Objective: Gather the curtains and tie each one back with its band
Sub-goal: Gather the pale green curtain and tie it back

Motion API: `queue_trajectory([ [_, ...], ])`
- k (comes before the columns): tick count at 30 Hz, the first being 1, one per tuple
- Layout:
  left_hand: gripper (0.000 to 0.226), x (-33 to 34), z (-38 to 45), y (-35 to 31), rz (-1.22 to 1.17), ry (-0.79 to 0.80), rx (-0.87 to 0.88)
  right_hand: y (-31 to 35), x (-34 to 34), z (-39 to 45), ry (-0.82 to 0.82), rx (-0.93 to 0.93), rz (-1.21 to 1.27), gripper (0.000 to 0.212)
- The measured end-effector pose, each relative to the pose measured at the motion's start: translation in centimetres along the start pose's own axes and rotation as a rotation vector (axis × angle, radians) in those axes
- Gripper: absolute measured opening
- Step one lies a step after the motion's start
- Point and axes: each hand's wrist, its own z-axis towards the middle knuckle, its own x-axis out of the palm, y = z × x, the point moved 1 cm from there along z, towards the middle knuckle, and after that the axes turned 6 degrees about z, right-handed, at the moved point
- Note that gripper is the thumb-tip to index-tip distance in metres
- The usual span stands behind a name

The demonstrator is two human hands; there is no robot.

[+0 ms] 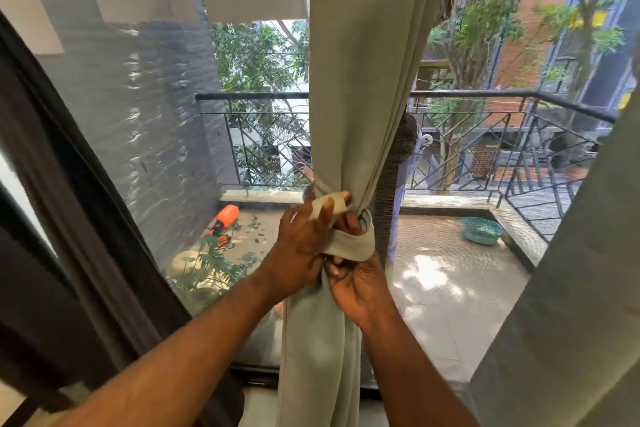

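Dark curtain (52,218) fills the 9 o'clock side, hanging diagonally from top-left twd bottom centre. 2nd grey-green curtain (571,288) takes the 3–5 o'clock edge, loose, no band on it that I can see. Centre curtain (356,62) drops from 12 o'clock, gathered to a narrow waist just below mid-frame, then hangs on to 6 o'clock.

Beyond the glass: balcony floor (450,281) w/ metal railing (485,149) running 10 to 3 o'clock; grey brick wall (156,114) at 10 o'clock. Teal basket (482,230) sits on the floor at 3 o'clock, near the railing corner; contents can't be made out. Orange sprayer bottle (227,213) lies tipped at 9 o'clock by the wall, a leafy plant (214,263) just below it.

Open floor shows either side of the centre curtain; gaps betw. it and the two side curtains are wide.

Band (353,243), same cloth as the curtain, wraps the waist at frame centre, looping round its right side; one end (329,203) sticks up at the 12 o'clock side of the hands.

Left hand (301,253) is against the gathered cloth from 9 o'clock, fingers curled over the band, upper end betw. them. Right hand (360,288) comes up from 5 o'clock, fingers clenched on the band's lower edge, pinching it against the curtain. Both grasp the band; neither is released.
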Motion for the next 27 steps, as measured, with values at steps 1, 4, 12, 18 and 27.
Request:
queue_trajectory([
  [1, 0.120, -0.4, 0.3, 0.2, -0.100, 0.040, -0.048, 0.1, 0.0, 0.1, 0.019, 0.011, -0.029, 0.030],
  [4, 0.109, -1.7, 1.7, 0.6, -0.042, 0.106, -0.033, 0.5, 0.4, 0.6, 0.037, -0.010, -0.196, 0.032],
  [12, 0.108, -2.2, 1.9, 1.4, 0.044, 0.147, 0.009, 1.8, 2.8, 1.6, -0.037, -0.318, -0.823, 0.025],
  [18, 0.113, -0.9, 0.0, -0.3, -0.346, 0.009, -0.251, 0.2, 0.9, -0.6, -0.099, -0.251, -0.842, 0.022],
  [27, 0.109, -2.1, 2.9, 0.5, -0.063, 0.170, 0.003, 0.9, 2.1, -0.5, -0.084, -0.115, -0.477, 0.015],
])
